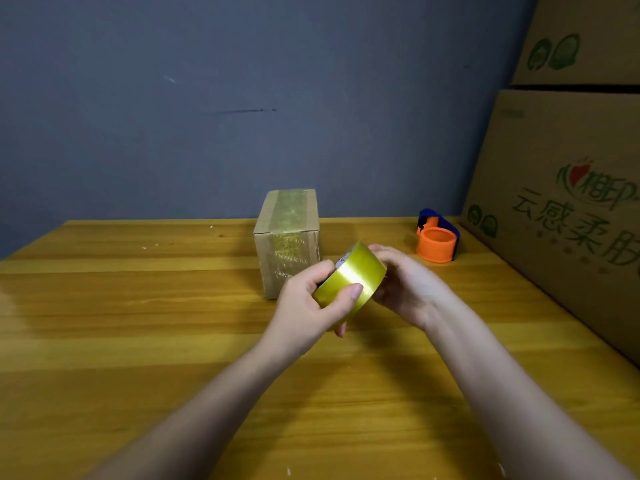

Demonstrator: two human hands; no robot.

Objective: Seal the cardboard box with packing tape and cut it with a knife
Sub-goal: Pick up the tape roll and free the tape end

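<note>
Tape roll [349,282] — yellowish, held above the wooden surface [138,323] — is gripped by both hands: left hand [308,303] curls round it, right hand [398,282] clasps its far side; cardboard box [287,244] stands just behind.

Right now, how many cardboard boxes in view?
3: small taped box mid-table behind the hands; big printed box at right; another box stacked on it. More may sit off-frame.

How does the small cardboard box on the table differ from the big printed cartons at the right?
The small cardboard box stands alone on the wooden table; the big cartons are stacked at its right edge. The small box has yellowish tape across its top and front, while the cartons bear green printing and show no tape. Both are brown cardboard.
</note>
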